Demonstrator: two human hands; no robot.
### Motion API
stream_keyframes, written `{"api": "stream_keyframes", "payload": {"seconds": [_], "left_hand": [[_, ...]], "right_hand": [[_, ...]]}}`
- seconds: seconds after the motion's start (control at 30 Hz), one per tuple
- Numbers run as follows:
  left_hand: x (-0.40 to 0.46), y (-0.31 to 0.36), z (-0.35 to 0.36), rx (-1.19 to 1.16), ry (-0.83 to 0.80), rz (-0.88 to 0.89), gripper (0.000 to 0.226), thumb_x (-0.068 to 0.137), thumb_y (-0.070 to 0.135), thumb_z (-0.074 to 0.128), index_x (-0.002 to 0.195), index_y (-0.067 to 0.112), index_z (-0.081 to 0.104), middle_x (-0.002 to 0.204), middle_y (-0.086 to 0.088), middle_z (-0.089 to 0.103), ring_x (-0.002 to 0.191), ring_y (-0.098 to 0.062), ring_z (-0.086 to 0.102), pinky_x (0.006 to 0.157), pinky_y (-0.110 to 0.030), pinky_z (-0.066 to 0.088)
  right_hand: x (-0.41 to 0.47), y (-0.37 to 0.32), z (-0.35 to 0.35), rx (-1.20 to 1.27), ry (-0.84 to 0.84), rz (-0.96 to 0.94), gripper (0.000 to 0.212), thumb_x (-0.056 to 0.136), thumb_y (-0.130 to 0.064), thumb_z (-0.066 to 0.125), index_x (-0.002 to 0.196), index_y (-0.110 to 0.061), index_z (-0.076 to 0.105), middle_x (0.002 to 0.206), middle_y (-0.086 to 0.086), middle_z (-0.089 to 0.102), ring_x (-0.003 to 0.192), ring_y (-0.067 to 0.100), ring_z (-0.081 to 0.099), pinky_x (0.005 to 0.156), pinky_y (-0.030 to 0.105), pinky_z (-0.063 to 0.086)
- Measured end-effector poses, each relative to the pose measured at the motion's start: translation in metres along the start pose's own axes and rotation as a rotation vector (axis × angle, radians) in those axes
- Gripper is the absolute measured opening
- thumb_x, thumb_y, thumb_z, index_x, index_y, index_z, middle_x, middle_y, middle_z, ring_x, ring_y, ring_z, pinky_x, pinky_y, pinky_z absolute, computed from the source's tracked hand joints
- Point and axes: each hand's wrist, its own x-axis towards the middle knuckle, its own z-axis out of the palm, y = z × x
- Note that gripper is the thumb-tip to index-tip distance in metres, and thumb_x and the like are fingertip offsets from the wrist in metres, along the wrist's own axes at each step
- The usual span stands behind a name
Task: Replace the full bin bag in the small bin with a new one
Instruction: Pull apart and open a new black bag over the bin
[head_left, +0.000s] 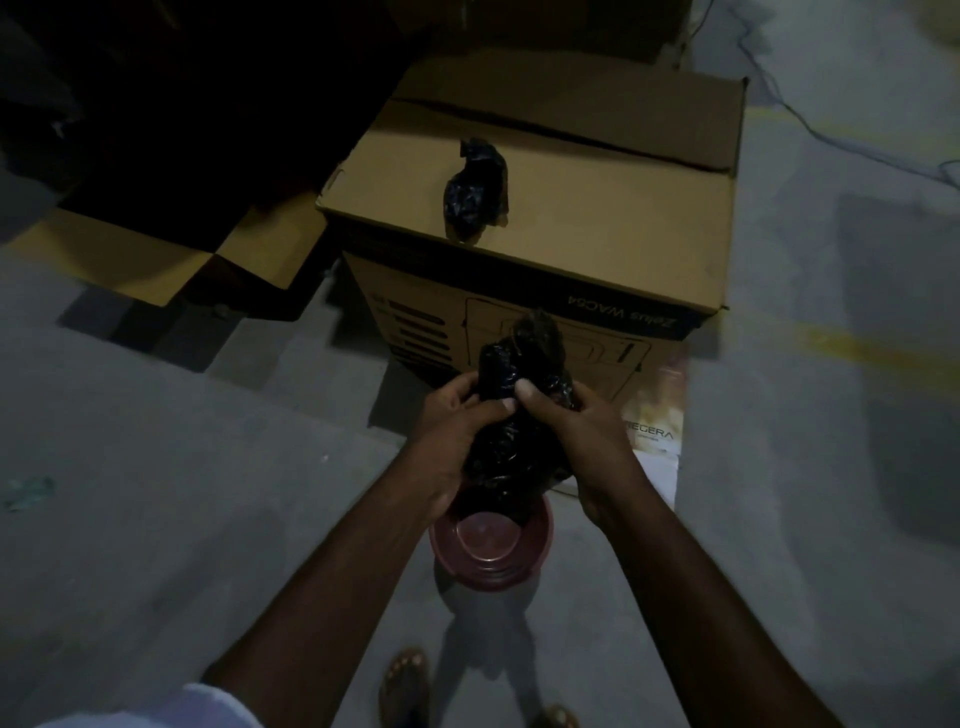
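Observation:
A small red-brown bin (491, 564) stands on the floor just below my hands, its inside bare and without a bag. Above it I hold a full black bin bag (519, 415), bunched at the top. My left hand (452, 431) grips its left side and my right hand (582, 431) grips its right side. A second black bag (477, 189), crumpled and small, lies on top of the closed cardboard box (597, 208) beyond the bin.
The big cardboard box stands directly behind the bin. A flattened box (156, 260) lies at the left. A printed carton (657, 415) leans against the box at the right. A cable (831, 135) runs across the floor at the far right. My sandalled feet (405, 686) are near the bin.

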Motion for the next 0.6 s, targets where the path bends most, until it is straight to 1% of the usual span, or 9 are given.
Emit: {"api": "stream_keyframes", "payload": {"seconds": [0.13, 0.2, 0.27, 0.33, 0.37, 0.4, 0.47, 0.53, 0.6], "left_hand": [[0.0043, -0.0007, 0.0007, -0.040, 0.022, -0.039, 0.035, 0.094, 0.004, 0.060, 0.129, 0.007, 0.066, 0.122, -0.021, 0.072, 0.113, -0.038, 0.070, 0.092, -0.044, 0.057], [0.0046, 0.0001, 0.0015, -0.089, 0.023, -0.057, 0.035, 0.094, 0.009, 0.062, 0.129, 0.004, 0.065, 0.124, -0.024, 0.070, 0.117, -0.041, 0.068, 0.091, -0.043, 0.057], [0.0020, 0.0032, 0.0052, -0.094, 0.031, -0.048, 0.045, 0.091, 0.024, 0.074, 0.130, 0.005, 0.064, 0.124, -0.020, 0.072, 0.116, -0.036, 0.070, 0.089, -0.040, 0.058], [0.0012, 0.0043, 0.0075, 0.012, 0.097, 0.017, 0.069, 0.074, 0.037, 0.089, 0.132, 0.013, 0.062, 0.123, -0.011, 0.074, 0.111, -0.026, 0.073, 0.085, -0.036, 0.060], [0.0023, 0.0036, 0.0078, 0.077, 0.136, 0.053, 0.077, 0.066, 0.038, 0.094, 0.132, 0.016, 0.060, 0.121, -0.007, 0.074, 0.108, -0.022, 0.074, 0.084, -0.034, 0.061], [0.0035, 0.0024, 0.0070, 0.131, 0.165, 0.080, 0.079, 0.063, 0.035, 0.096, 0.131, 0.018, 0.059, 0.120, -0.005, 0.074, 0.106, -0.020, 0.075, 0.082, -0.033, 0.062], [0.0047, 0.0012, 0.0054, 0.186, 0.199, 0.112, 0.069, 0.070, 0.020, 0.093, 0.130, 0.016, 0.058, 0.119, -0.006, 0.074, 0.103, -0.018, 0.075, 0.080, -0.032, 0.063], [0.0037, 0.0026, 0.0039, 0.172, 0.213, 0.107, 0.058, 0.079, 0.008, 0.085, 0.130, 0.012, 0.059, 0.119, -0.009, 0.074, 0.103, -0.021, 0.075, 0.083, -0.037, 0.063], [0.0010, 0.0036, 0.0028, 0.079, 0.197, 0.095, 0.050, 0.085, 0.005, 0.079, 0.130, 0.008, 0.058, 0.119, -0.011, 0.075, 0.104, -0.026, 0.075, 0.087, -0.044, 0.062]], "right_hand": [[0.0047, -0.0040, -0.0008, 0.028, 0.109, 0.014, 0.013, 0.088, -0.016, 0.078, 0.101, -0.014, 0.076, 0.089, 0.001, 0.080, 0.083, 0.015, 0.078, 0.064, 0.023, 0.059], [0.0051, -0.0070, -0.0019, 0.042, 0.126, 0.012, 0.012, 0.089, -0.013, 0.076, 0.101, -0.014, 0.075, 0.088, 0.000, 0.080, 0.082, 0.014, 0.077, 0.063, 0.021, 0.058], [0.0046, -0.0087, -0.0026, 0.055, 0.114, 0.009, 0.015, 0.091, -0.013, 0.074, 0.106, -0.014, 0.074, 0.094, 0.001, 0.080, 0.085, 0.013, 0.077, 0.067, 0.022, 0.059], [0.0041, -0.0081, -0.0036, 0.049, 0.100, -0.001, 0.018, 0.093, -0.013, 0.071, 0.110, -0.013, 0.074, 0.099, 0.003, 0.080, 0.090, 0.016, 0.077, 0.077, 0.030, 0.061], [0.0035, -0.0079, -0.0042, 0.035, 0.094, -0.017, 0.019, 0.093, -0.013, 0.070, 0.111, -0.013, 0.074, 0.100, 0.004, 0.080, 0.092, 0.017, 0.077, 0.081, 0.033, 0.062], [0.0025, -0.0079, -0.0049, 0.025, 0.088, -0.032, 0.020, 0.093, -0.013, 0.069, 0.112, -0.014, 0.074, 0.101, 0.004, 0.080, 0.093, 0.018, 0.077, 0.082, 0.034, 0.062], [-0.0002, -0.0067, -0.0061, 0.024, 0.081, -0.051, 0.019, 0.093, -0.013, 0.070, 0.111, -0.017, 0.074, 0.100, 0.003, 0.080, 0.092, 0.017, 0.077, 0.079, 0.032, 0.062], [-0.0033, -0.0047, -0.0066, 0.046, 0.083, -0.052, 0.018, 0.092, -0.011, 0.070, 0.108, -0.017, 0.074, 0.099, 0.003, 0.080, 0.093, 0.019, 0.077, 0.078, 0.032, 0.062], [-0.0035, -0.0012, -0.0078, 0.152, 0.081, 0.005, 0.021, 0.093, -0.010, 0.067, 0.113, -0.014, 0.073, 0.103, 0.007, 0.080, 0.097, 0.025, 0.077, 0.082, 0.038, 0.062]]}}
